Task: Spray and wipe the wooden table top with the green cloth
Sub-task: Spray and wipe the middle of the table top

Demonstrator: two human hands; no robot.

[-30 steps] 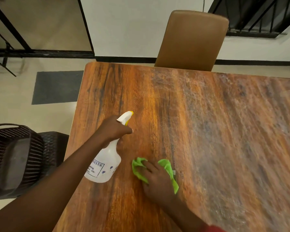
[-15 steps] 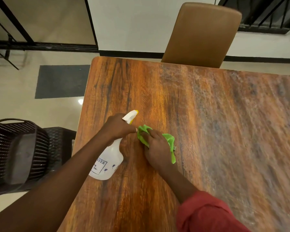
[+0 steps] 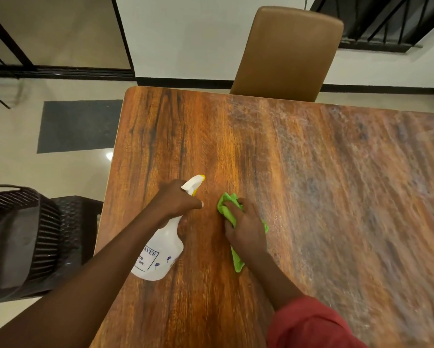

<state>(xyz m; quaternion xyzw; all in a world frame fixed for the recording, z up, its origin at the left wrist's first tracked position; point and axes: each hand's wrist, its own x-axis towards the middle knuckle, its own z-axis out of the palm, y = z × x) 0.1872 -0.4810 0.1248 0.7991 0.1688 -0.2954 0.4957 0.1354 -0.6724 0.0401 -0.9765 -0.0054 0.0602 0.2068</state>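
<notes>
**Mia:** What is under the hands?

**Tom:** A big brown wooden table top (image 3: pixel 311 197). Around the hands it looks shiny and orange. Out past the right hand (image 3: pixel 246 227) it looks dull and cloudy.

**Mia:** What is the right hand doing?

**Tom:** Its fingers are curled over a bright green cloth (image 3: pixel 226 204) and it presses the cloth flat on the wood. One end of the cloth sticks out under the wrist. A red sleeve (image 3: pixel 311 325) covers that arm.

**Mia:** And the left hand (image 3: pixel 178 199)?

**Tom:** It grips the neck of a white plastic spray bottle (image 3: pixel 160 254), just beside the cloth. The yellow tip of the bottle points away from the person. The bottle leans, with its fat end back toward the person. I cannot tell if it touches the table.

**Mia:** What is in the room?

**Tom:** There is a pale shiny floor (image 3: pixel 60 172) and a white wall (image 3: pixel 185 33). Far past both hands, a tan padded chair (image 3: pixel 286 54) is pushed up to the table's far edge. Out beyond the left hand lies a flat grey floor mat (image 3: pixel 77 126). Close by the left arm sits a dark woven plastic chair (image 3: pixel 22 234). Black window bars (image 3: pixel 386 18) are up past the right hand.

**Mia:** Any words?

**Tom:** The bottle label shows "AYER" and "99". The arm hides the rest.
</notes>
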